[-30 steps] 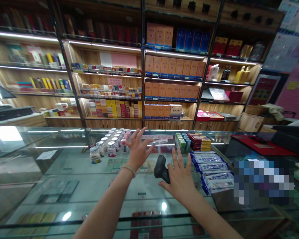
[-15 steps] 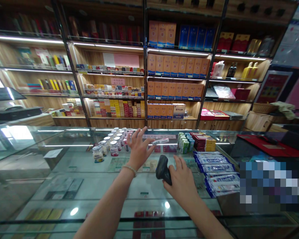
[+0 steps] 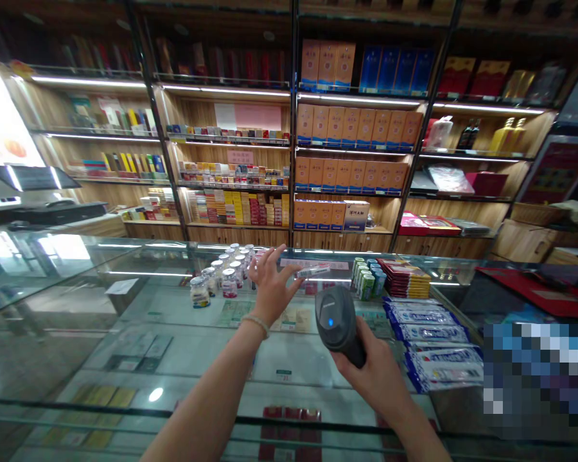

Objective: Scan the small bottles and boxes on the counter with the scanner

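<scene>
My right hand [image 3: 373,369] is wrapped round the handle of a black handheld scanner [image 3: 336,319], which shows a small blue light on top. To its left, my left hand [image 3: 271,289] reaches over the glass counter [image 3: 187,359], a band on its wrist. Between its thumb and fingers it holds one end of a small, slim white packet [image 3: 314,270] with a printed label. Small jars [image 3: 229,283] with white lids stand in rows just left of my left hand. Green tubes [image 3: 366,285] stand in a group behind the scanner, to the right of the packet.
Blue and white packets [image 3: 433,321] lie at the right, before stacked red and yellow packs [image 3: 407,279]. A red mat [image 3: 539,292] is further right. Shelves with orange boxes [image 3: 351,128] rise behind the counter. A paper [image 3: 122,286] lies left.
The scanner has been raised and turned, so its top and blue light now show. My right hand has closed further round its handle. The whole view has shifted slightly; the left hand still holds the packet.
</scene>
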`<control>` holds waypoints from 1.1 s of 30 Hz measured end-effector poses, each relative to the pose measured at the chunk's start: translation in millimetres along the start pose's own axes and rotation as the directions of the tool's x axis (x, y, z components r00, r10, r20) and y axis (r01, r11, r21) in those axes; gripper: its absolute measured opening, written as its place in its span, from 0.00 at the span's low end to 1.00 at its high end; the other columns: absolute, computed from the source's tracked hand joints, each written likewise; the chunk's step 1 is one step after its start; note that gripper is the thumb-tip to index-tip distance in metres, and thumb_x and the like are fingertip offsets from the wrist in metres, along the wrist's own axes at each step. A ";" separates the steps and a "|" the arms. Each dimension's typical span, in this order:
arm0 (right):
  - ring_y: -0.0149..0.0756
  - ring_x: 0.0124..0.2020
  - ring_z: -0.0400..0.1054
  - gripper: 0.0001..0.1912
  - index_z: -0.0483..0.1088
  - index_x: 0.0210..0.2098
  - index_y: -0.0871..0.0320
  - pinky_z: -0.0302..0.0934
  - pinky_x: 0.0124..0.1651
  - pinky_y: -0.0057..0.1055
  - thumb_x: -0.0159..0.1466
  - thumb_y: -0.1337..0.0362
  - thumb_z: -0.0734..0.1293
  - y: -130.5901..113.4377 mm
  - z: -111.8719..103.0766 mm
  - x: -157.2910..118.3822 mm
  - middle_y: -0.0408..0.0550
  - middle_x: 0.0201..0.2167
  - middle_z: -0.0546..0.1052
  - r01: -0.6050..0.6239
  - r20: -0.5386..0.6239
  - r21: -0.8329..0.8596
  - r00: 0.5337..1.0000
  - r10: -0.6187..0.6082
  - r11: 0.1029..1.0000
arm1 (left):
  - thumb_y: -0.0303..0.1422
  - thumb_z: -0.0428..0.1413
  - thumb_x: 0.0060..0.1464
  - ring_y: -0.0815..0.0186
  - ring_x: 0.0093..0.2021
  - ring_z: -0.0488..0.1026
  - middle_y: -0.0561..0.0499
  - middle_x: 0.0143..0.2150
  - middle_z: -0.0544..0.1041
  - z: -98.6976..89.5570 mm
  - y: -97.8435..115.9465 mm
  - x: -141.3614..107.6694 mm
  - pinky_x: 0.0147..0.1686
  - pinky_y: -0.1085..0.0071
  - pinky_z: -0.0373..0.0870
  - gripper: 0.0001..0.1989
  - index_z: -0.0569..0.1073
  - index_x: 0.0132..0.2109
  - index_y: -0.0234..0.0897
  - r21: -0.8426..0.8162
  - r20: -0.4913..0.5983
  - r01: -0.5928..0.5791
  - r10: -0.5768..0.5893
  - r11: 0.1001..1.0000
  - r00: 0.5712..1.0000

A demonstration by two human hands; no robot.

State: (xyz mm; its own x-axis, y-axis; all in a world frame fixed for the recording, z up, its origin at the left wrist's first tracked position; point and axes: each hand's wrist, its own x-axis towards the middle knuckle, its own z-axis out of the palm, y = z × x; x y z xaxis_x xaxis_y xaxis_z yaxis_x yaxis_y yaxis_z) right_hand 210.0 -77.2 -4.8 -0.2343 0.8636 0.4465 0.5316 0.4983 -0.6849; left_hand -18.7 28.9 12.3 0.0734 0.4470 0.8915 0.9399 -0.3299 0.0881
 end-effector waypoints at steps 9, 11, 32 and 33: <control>0.22 0.17 0.59 0.27 0.61 0.57 0.53 0.55 0.19 0.21 0.60 0.59 0.67 -8.6 -4.3 -4.2 0.41 0.34 0.75 -0.274 0.322 0.401 0.935 0.146 0.874 | 0.40 0.62 0.56 0.50 0.68 0.56 0.46 0.66 0.64 -0.8 -0.8 1.3 0.67 0.42 0.47 0.07 0.80 0.42 0.47 -0.027 -0.021 0.003 -0.004 1.000 1.000; 0.21 0.16 0.58 0.28 0.59 0.58 0.52 0.54 0.18 0.21 0.59 0.58 0.67 -12.6 -5.9 -4.7 0.40 0.35 0.74 -0.312 0.332 0.414 0.926 0.177 0.855 | 0.40 0.63 0.55 0.50 0.67 0.56 0.46 0.66 0.64 -1.3 -1.5 1.8 0.67 0.42 0.48 0.07 0.80 0.42 0.47 -0.025 -0.024 0.000 -0.001 1.000 1.000; 0.37 0.32 0.73 0.20 0.67 0.52 0.55 0.60 0.33 0.29 0.59 0.61 0.67 -31.1 -21.2 1.8 0.47 0.38 0.80 -0.137 0.233 0.163 0.968 0.097 0.977 | 0.40 0.63 0.55 0.48 0.67 0.56 0.46 0.66 0.63 -0.9 -3.6 2.6 0.67 0.42 0.47 0.08 0.80 0.42 0.48 -0.014 -0.032 -0.001 0.001 1.000 0.999; 0.40 0.35 0.75 0.18 0.69 0.50 0.55 0.60 0.34 0.30 0.60 0.60 0.67 -32.0 -22.0 2.6 0.47 0.37 0.81 -0.109 0.238 0.079 0.967 0.088 0.991 | 0.41 0.63 0.55 0.48 0.67 0.57 0.46 0.66 0.64 -0.7 -3.5 2.5 0.67 0.41 0.46 0.08 0.80 0.42 0.48 -0.010 -0.035 0.000 0.000 1.000 0.999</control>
State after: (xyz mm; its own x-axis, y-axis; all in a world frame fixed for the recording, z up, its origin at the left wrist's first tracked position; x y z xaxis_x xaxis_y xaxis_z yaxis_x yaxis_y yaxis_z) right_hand 210.3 -92.6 30.9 -0.3740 0.8972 0.2347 0.4884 0.4057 -0.7726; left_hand -22.0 30.6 14.5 0.0616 0.4177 0.9065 0.9365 -0.3384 0.0923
